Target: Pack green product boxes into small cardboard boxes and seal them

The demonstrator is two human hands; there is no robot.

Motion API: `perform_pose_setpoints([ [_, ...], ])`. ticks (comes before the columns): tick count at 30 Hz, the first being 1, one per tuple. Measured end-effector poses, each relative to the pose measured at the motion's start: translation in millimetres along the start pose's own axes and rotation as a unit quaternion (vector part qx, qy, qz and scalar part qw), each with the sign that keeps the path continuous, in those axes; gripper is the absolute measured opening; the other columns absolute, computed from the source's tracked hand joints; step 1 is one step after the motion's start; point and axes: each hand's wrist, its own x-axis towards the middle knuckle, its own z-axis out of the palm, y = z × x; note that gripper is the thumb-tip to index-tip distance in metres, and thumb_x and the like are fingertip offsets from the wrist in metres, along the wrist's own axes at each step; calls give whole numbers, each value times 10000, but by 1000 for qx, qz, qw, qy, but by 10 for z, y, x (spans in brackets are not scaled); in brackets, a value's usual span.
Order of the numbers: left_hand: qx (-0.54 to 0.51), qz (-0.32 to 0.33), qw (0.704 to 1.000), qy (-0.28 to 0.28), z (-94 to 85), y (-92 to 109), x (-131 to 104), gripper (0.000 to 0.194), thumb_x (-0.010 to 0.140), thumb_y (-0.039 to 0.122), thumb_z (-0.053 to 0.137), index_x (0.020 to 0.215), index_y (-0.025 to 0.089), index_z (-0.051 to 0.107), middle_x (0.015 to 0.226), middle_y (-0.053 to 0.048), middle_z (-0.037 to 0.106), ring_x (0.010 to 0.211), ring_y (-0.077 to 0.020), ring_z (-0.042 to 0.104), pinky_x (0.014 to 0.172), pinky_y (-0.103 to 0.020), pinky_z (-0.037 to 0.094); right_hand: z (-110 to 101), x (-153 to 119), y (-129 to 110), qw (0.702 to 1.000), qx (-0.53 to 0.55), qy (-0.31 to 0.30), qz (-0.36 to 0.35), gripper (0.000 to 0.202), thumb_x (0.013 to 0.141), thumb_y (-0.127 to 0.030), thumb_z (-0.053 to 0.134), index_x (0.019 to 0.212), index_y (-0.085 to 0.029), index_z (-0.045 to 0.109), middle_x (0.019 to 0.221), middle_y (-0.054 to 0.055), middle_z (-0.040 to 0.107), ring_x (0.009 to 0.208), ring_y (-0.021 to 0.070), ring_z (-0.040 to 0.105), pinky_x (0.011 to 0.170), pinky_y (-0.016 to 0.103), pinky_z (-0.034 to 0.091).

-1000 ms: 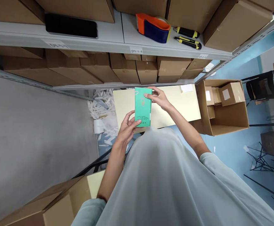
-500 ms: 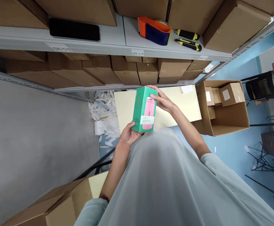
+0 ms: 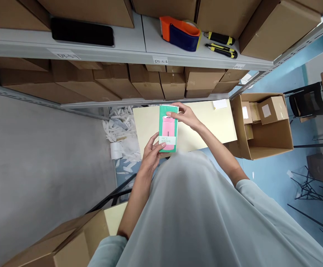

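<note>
A green product box (image 3: 168,129) with a pink device printed on its face is held up between both hands, above a pale yellow board (image 3: 206,118). My left hand (image 3: 151,152) grips its lower left, the thumb lying across the front near the bottom. At the upper right, my right hand (image 3: 186,115) has its thumb on the front face and its fingers behind the top edge. The printed face is turned towards me; the back of the box is hidden.
On the shelf (image 3: 135,39) ahead lie a black phone (image 3: 82,32), an orange and blue tape dispenser (image 3: 180,34) and two utility knives (image 3: 221,44). Cardboard boxes fill the lower shelf. An open carton (image 3: 269,137) with small boxes stands right; white scraps (image 3: 122,126) lie left of the board.
The green box has turned so its printed front faces me and its left side no longer shows. My left thumb has moved from its side edge onto the front.
</note>
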Motion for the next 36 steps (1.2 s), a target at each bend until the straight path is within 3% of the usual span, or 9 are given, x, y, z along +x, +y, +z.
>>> perform_pose_setpoints([
  [4, -72, -29, 996, -47, -30, -3, -20, 751, 761, 438, 922, 1454, 242, 710, 1247, -91, 861, 1029, -287, 838, 779, -346, 713, -123, -139, -128, 996, 56, -73, 6, 803, 788, -714, 953, 1453, -350, 686, 1325, 54, 765, 1208, 259, 729, 1008, 415, 683],
  [8, -128, -87, 985, -72, -45, 0, -29, 654, 785, 464, 863, 1385, 230, 750, 1210, -101, 872, 1116, -322, 838, 797, -359, 719, -110, -162, -115, 989, 99, -105, 5, 855, 750, -699, 977, 1469, -357, 665, 1356, 48, 764, 1192, 270, 744, 978, 410, 696],
  [11, -118, -105, 985, -74, -32, 22, -10, 590, 788, 475, 875, 1313, 227, 772, 1261, -105, 864, 1105, -331, 843, 766, -375, 727, -64, -97, -50, 993, 89, -76, 2, 817, 705, -667, 1004, 1379, -314, 708, 1301, 48, 774, 1146, 263, 744, 891, 356, 686],
  [18, -11, -5, 999, 33, -67, 155, 60, 453, 838, 541, 958, 1029, 199, 729, 1435, -166, 806, 1243, -325, 820, 669, -288, 707, -141, -13, -19, 1000, 18, 0, -14, 771, 661, -667, 1003, 1279, -284, 747, 1296, 55, 774, 1140, 265, 721, 795, 314, 643],
  [25, 20, -27, 999, -22, -12, 205, 14, 399, 873, 497, 932, 1012, 176, 741, 1507, -187, 774, 1376, -378, 766, 769, -382, 755, -159, -43, -40, 1000, 13, 2, -3, 765, 665, -665, 994, 1279, -282, 746, 1319, 56, 769, 1129, 250, 707, 779, 297, 629],
  [32, 32, -44, 998, -34, 57, 133, 3, 507, 794, 580, 986, 1011, 173, 774, 1192, -155, 867, 1197, -369, 829, 858, -469, 757, -142, -80, -48, 1000, 17, 15, 10, 765, 628, -640, 1027, 1244, -276, 754, 1260, 57, 777, 1118, 251, 711, 769, 298, 638],
  [36, 19, -40, 998, -44, 67, 106, -9, 556, 768, 608, 996, 1036, 174, 775, 1175, -149, 860, 1171, -369, 825, 878, -478, 748, -151, -80, -20, 999, 21, 19, 21, 795, 623, -638, 1039, 1263, -270, 746, 1241, 57, 780, 1096, 245, 724, 778, 305, 643],
])
